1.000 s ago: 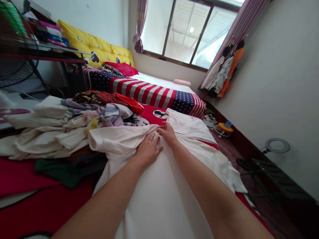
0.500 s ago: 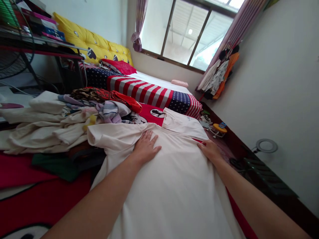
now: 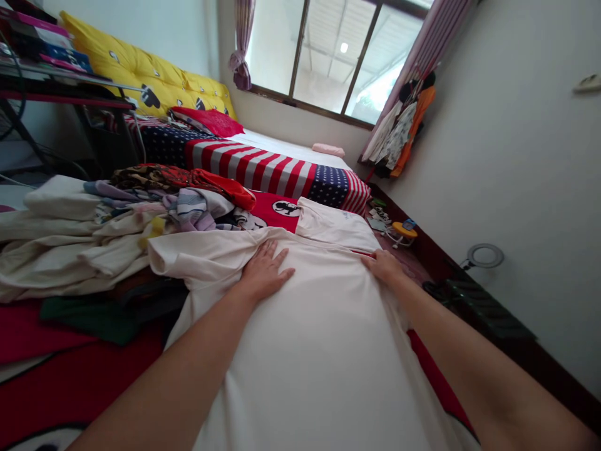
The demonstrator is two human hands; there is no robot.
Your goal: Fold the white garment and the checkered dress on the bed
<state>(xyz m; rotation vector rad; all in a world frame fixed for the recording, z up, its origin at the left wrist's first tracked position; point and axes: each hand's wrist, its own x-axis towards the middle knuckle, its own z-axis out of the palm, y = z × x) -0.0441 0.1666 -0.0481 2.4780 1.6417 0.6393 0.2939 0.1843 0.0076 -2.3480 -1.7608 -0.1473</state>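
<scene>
Looks to me like smoothing the white shirt [image 3: 310, 338] over the red cover [image 3: 94, 376]; next would seem to want an even hold at both shoulders. The shirt lies under the left hand [image 3: 264, 272], palm flat, fingers splayed, and against the right hand [image 3: 385, 268], curled at its far edge, pinching or not I can't tell
</scene>
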